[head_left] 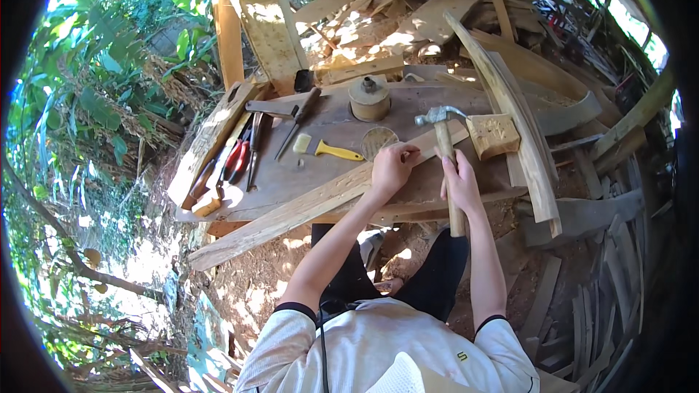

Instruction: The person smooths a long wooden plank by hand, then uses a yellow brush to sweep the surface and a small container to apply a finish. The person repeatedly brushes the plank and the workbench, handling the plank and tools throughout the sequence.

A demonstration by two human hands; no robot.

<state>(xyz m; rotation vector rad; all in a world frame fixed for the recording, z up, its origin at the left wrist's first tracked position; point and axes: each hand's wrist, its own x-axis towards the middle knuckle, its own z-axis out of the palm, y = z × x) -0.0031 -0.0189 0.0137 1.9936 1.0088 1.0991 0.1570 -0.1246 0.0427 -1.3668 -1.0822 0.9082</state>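
A claw hammer with a wooden handle is gripped by my right hand, its metal head pointing away from me. Under my left hand lies a long narrow wooden plank, which runs slantwise over the bench and past its near left edge. The fingers of that hand are curled together over the plank; whatever they pinch is too small to make out. Just beyond the hammer head sits a chunky wood block. A round, clear, shallow dish lies beyond my left hand.
On the wooden bench are a yellow-handled brush, a round tin, a chisel-like tool and red-handled pliers. Long wood strips cross the right end. Scrap wood is piled behind; plants grow on the left.
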